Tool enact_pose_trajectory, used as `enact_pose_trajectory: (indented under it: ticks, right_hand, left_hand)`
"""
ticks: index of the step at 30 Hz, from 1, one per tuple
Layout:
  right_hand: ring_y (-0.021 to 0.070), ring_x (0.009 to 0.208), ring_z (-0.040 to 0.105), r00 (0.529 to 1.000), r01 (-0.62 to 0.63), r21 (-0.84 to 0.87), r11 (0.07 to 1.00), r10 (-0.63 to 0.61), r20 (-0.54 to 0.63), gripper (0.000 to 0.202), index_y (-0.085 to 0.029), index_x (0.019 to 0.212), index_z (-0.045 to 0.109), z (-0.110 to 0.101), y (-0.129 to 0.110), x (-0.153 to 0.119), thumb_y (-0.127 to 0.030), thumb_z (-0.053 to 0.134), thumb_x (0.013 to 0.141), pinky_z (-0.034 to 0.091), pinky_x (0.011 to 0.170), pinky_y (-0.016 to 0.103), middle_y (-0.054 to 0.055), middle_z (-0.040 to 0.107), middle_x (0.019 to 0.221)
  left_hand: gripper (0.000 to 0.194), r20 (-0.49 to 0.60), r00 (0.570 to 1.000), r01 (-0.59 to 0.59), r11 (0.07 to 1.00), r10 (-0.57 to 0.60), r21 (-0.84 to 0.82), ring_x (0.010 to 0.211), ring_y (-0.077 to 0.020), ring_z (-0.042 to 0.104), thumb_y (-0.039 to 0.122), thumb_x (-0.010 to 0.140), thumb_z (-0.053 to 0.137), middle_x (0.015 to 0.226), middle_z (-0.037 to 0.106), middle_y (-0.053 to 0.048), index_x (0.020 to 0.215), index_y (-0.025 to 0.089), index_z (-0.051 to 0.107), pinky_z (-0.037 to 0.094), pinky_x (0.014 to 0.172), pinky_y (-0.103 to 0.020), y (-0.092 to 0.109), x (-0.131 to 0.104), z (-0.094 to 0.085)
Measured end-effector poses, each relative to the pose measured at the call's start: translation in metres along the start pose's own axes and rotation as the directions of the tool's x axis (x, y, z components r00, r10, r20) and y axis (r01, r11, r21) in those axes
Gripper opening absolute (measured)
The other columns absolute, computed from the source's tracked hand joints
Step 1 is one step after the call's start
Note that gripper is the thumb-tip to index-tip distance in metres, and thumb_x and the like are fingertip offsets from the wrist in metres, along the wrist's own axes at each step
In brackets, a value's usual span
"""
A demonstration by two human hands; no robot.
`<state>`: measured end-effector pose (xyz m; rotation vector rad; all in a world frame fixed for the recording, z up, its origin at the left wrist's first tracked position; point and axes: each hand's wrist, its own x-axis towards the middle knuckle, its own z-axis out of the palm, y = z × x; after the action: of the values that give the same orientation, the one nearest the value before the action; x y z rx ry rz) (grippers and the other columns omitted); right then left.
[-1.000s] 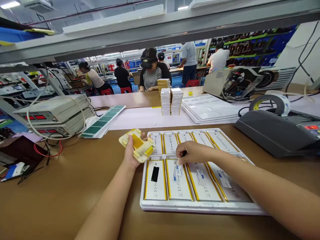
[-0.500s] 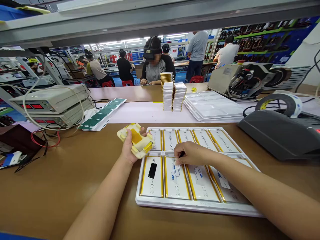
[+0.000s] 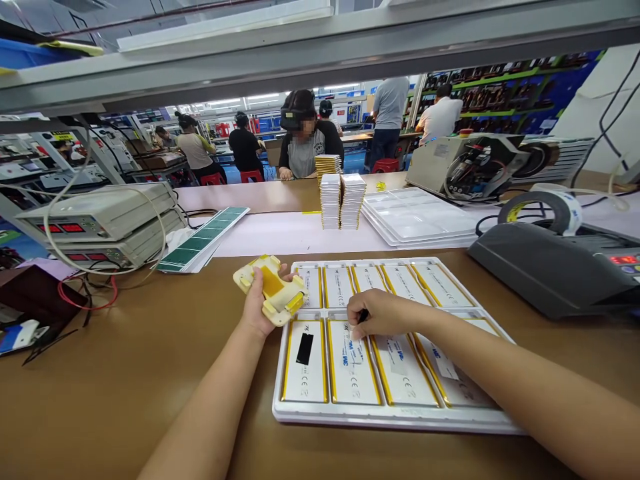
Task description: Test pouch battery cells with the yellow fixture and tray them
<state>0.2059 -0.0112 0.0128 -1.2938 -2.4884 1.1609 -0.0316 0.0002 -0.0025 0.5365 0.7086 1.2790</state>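
Left hand (image 3: 259, 305) grips a cream jig (image 3: 271, 289) clear above the desk (image 3: 125, 373), beside the white tray (image 3: 400, 417). Right hand (image 3: 381, 313) pinches a small dark tool against the label of a front-row battery cell (image 3: 353, 360), which lies flat in its tray pocket, held steady.

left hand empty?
No, the left hand grips a cream and yellow plastic jig, held just off the left edge of the white tray of battery cells.
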Motion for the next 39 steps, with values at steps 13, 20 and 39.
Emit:
enact_pose_trajectory:
  ticks: [13, 20, 39]
  right_hand:
    - [0.0111, 0.063, 0.052, 0.935, 0.17, 0.345, 0.923, -0.261, 0.239, 0.028, -0.014, 0.067, 0.059, -0.02, 0.004, -0.016, -0.038, 0.07, 0.057, 0.041, 0.061, 0.023, -0.001, 0.057, 0.065]
    - [0.0116, 0.058, 0.049, 0.997, -0.077, -0.16, 0.984, 0.081, 0.016, 0.016, -0.019, 0.064, 0.062, -0.044, 0.032, -0.03, -0.034, 0.066, 0.061, 0.033, 0.051, 0.022, -0.002, 0.059, 0.062]
    - [0.0128, 0.071, 0.052, 0.99, 0.121, -0.064, 0.991, -0.125, -0.061, 0.015, -0.018, 0.07, 0.061, -0.014, 0.042, -0.041, -0.032, 0.061, 0.071, 0.039, 0.064, 0.023, 0.002, 0.058, 0.076]
  left_hand:
    - [0.048, 0.003, 1.0, 0.008, 1.0, -0.008, 0.006, 0.089, -0.0285, 0.059, 0.053, 0.08, 0.036, 0.091, 0.064, -0.014, 0.099, 0.015, 0.057, 0.047, 0.074, -0.049, 0.002, -0.001, 0.002]
    - [0.046, 0.015, 1.0, 0.008, 1.0, -0.008, 0.01, 0.086, -0.0274, 0.061, 0.051, 0.079, 0.041, 0.085, 0.065, -0.012, 0.1, 0.014, 0.057, 0.049, 0.072, -0.046, 0.003, 0.002, 0.0]
    - [0.049, -0.022, 0.999, 0.036, 0.999, -0.035, 0.036, 0.083, -0.0287, 0.061, 0.052, 0.08, 0.037, 0.086, 0.065, -0.014, 0.103, 0.013, 0.057, 0.049, 0.07, -0.05, 0.003, 0.003, 0.003]
